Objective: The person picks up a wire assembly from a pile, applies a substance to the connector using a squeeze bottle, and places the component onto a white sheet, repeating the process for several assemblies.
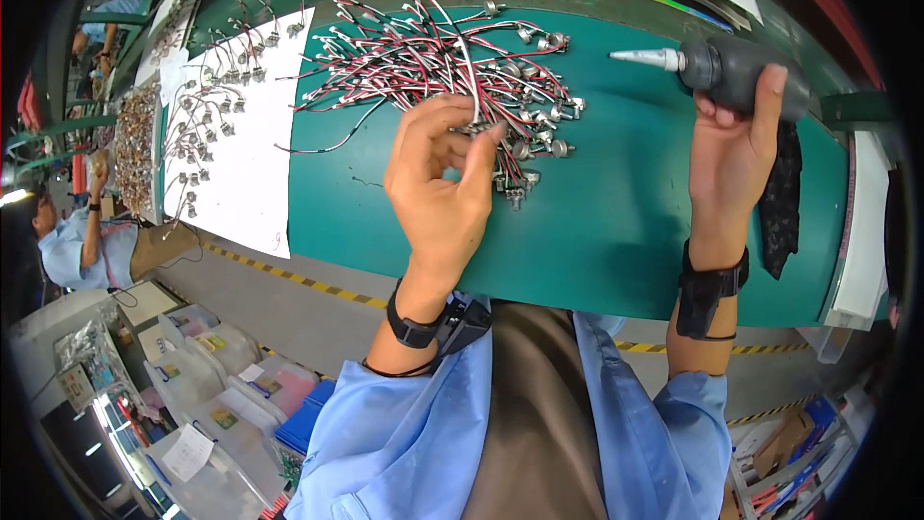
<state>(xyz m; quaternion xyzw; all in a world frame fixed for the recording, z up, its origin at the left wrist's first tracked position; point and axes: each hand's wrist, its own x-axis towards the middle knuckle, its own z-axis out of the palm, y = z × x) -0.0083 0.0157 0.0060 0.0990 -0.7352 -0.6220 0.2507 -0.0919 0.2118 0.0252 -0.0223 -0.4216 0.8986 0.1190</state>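
My left hand (438,173) is over the green bench mat (597,241), thumb and fingers pinched together. Between them is the end of a wired potentiometer (471,67), its white, red and black leads rising away from me; the part itself is mostly hidden by my fingertips. Just beyond lies a heaped pile of wired potentiometers (385,67), leads to the left and metal bodies to the right. My right hand (727,149) is wrapped round a dark squeeze bottle (746,72). The bottle lies nearly level, its pale pointed nozzle (650,59) aimed left toward the pile, apart from it.
On the left, a white sheet (252,183) carries rows of wired potentiometers. Past it stands a tray of small parts (138,149). A black cloth strip (781,202) lies at right. Plastic bins (226,414) sit lower left; another person (91,241) is at far left.
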